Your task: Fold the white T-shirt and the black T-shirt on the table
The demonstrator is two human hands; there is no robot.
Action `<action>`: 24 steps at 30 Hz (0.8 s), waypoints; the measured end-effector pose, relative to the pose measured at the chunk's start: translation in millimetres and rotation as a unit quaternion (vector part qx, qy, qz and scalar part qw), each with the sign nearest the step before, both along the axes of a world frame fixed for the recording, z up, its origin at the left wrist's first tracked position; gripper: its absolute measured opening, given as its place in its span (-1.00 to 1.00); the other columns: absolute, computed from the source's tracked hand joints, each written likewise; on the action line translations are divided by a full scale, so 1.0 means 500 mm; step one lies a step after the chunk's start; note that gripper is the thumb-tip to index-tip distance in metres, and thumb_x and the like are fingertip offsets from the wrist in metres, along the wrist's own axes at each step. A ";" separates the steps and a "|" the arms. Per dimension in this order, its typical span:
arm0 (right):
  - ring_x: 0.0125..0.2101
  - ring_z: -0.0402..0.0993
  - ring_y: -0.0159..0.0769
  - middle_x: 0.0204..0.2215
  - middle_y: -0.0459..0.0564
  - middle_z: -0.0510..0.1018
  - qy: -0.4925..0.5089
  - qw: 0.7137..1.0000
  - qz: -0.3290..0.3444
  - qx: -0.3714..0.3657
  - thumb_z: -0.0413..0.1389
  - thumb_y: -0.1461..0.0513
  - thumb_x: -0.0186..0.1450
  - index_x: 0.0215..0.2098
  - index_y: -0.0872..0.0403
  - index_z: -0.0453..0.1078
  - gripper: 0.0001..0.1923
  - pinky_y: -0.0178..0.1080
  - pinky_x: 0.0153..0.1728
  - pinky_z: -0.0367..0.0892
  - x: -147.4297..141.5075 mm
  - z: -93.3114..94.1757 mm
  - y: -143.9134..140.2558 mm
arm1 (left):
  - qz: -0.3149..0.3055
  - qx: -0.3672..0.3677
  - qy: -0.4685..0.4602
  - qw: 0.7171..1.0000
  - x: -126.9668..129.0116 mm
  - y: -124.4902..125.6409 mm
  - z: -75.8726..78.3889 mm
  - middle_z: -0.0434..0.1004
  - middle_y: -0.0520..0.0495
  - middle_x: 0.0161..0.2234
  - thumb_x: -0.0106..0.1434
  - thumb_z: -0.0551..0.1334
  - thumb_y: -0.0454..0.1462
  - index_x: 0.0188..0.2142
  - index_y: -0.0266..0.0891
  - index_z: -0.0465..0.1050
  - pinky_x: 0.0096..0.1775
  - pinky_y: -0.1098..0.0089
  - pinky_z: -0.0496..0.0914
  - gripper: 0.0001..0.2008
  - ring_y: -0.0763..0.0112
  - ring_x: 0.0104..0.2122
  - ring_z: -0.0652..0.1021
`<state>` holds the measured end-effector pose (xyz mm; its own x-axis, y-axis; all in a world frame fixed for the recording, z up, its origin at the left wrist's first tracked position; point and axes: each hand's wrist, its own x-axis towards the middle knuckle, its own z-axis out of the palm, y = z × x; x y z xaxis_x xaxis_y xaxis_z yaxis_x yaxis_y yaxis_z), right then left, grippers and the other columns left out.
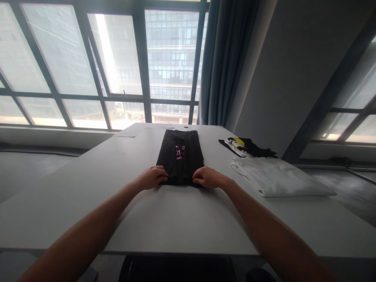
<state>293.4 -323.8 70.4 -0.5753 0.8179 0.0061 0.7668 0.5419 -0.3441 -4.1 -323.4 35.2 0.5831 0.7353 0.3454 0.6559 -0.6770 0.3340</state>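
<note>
A black garment (pixel 179 154) with pink print lies folded into a long narrow strip on the white table (pixel 164 219), running away from me. My left hand (pixel 152 177) grips its near left corner, fingers curled over the edge. My right hand (pixel 208 177) grips the near right corner in the same way. Both forearms reach straight out over the table.
A folded white garment (pixel 279 178) lies to the right, with a black, white and yellow garment (pixel 245 147) behind it. Sheets of paper (pixel 129 132) rest at the table's far edge. Large windows and a dark curtain (pixel 226 58) stand beyond. A dark chair (pixel 176 270) is below the near edge.
</note>
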 end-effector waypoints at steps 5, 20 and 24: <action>-0.44 0.47 -0.33 -0.43 -0.07 0.61 0.075 0.997 -0.014 -0.029 0.11 0.13 0.28 -0.27 0.07 0.61 -0.75 -0.35 -0.40 0.32 0.049 0.005 0.022 | -0.029 -0.073 0.005 0.997 -0.034 -0.001 0.018 0.57 -0.07 -0.25 0.20 0.27 -0.17 -0.25 -0.15 0.63 -0.20 0.37 0.42 -0.80 0.33 -0.29 0.55; -0.10 0.46 -0.25 -0.07 0.02 0.48 0.056 0.998 -0.020 0.029 0.10 0.50 -0.06 -0.29 0.04 0.63 -0.54 -0.26 0.02 0.33 0.095 -0.035 0.071 | 0.022 -0.019 -0.040 0.999 -0.083 0.060 -0.043 0.54 -0.15 0.07 0.23 0.14 -0.23 -0.20 -0.16 0.62 0.20 0.07 0.27 -0.72 0.16 0.16 0.43; -0.02 0.45 -0.17 -0.02 0.03 0.53 0.119 0.993 0.006 -0.007 0.17 0.41 0.00 -0.43 0.07 0.60 -0.78 -0.17 0.12 0.26 0.114 -0.025 0.075 | 0.027 -0.048 -0.075 0.996 -0.072 0.045 -0.020 0.62 -0.14 -0.04 0.25 0.14 -0.17 -0.15 -0.18 0.62 0.09 0.13 0.38 -0.69 0.14 0.07 0.52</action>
<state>350.6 -286.5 57.9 -0.5681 0.8123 0.1322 0.6568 0.5443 -0.5219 -40.1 -301.0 25.2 0.4889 0.7978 0.3528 0.6280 -0.6026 0.4925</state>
